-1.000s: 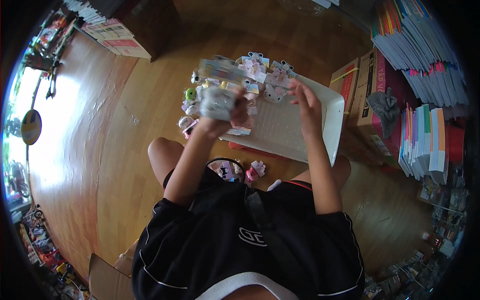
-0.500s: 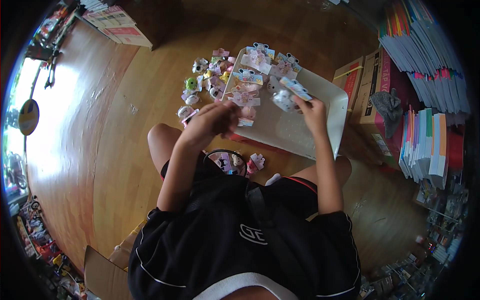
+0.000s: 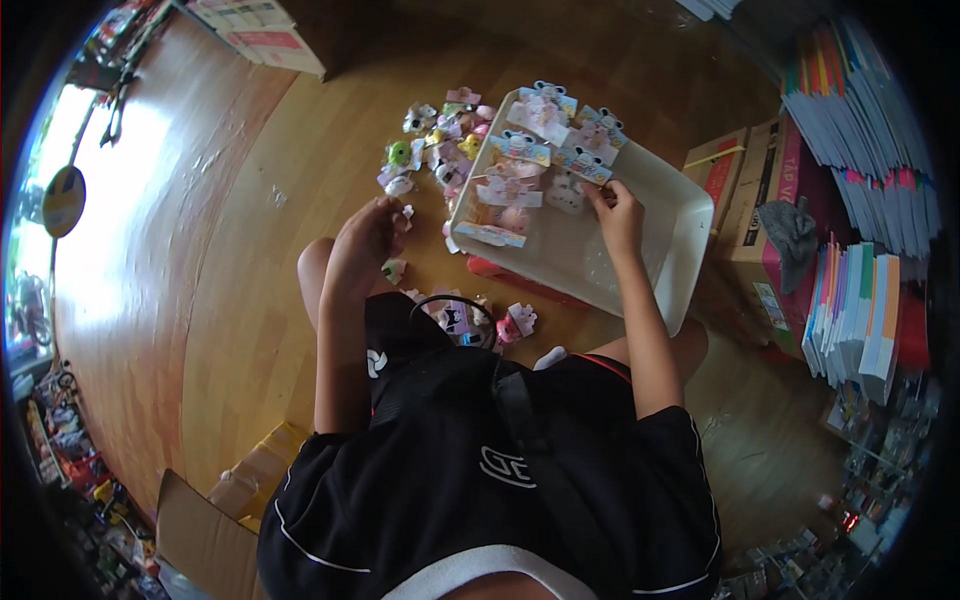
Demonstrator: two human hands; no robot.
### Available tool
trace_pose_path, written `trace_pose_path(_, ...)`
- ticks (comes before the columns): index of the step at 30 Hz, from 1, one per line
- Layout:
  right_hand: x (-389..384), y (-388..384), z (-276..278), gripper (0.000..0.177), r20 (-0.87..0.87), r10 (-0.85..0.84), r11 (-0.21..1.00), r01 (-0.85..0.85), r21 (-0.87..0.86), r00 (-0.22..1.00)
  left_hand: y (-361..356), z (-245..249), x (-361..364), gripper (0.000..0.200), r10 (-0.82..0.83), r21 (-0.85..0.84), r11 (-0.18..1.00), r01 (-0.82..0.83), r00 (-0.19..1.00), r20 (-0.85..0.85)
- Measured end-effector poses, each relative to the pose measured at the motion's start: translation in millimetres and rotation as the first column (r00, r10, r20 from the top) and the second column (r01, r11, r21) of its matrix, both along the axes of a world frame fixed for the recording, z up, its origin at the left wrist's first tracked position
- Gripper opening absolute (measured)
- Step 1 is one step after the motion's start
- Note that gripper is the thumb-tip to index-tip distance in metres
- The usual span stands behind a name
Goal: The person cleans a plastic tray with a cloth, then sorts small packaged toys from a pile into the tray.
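In the head view my right hand (image 3: 618, 208) pinches the edge of a clear-bagged white toy (image 3: 566, 192) with a blue printed header card (image 3: 583, 164). That packet lies low over the white plastic tray (image 3: 640, 285), against other carded packets (image 3: 510, 190) along the tray's left side. My left hand (image 3: 362, 245) is over the floor left of the tray, its fingers curled down at the near end of a pile of small plush toys (image 3: 447, 160). A little white and pink shows past its fingertips, but what they grip is mostly hidden.
More small toys (image 3: 455, 318) sit by my lap behind a black loop (image 3: 440, 298). Something red (image 3: 510, 278) shows under the tray. Cardboard boxes (image 3: 755, 200) and stacked books (image 3: 850, 320) stand on the right. An opened carton (image 3: 205, 535) is at the lower left.
My right hand has lowered the bagged toy into the tray beside the other packets. My left hand has moved left, from the tray's edge to the toys on the floor. The view has shifted slightly.
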State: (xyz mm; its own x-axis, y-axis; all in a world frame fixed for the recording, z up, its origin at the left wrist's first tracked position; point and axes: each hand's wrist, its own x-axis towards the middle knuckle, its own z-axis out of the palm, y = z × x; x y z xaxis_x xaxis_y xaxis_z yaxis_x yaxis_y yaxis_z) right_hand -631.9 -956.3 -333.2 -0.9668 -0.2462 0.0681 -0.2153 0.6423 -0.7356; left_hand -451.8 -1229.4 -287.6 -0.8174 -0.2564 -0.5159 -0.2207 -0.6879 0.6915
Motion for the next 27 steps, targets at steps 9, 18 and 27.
trace_pose_path(9,15,25,36,0.027,0.019,-0.172,0.961,0.172,-0.218,0.985,-79,-101,-41,0.018,0.043,-0.626,0.742,0.241,0.914,0.403)
trace_pose_path(18,65,71,61,0.016,0.050,-0.225,0.924,0.229,-0.306,0.973,-61,-275,-30,0.047,0.313,-0.613,0.306,0.729,0.531,0.788)
trace_pose_path(27,73,63,67,0.021,0.021,-0.259,0.928,0.255,-0.271,0.966,-60,-297,-12,0.025,0.163,-0.594,-0.087,0.800,0.599,0.784)
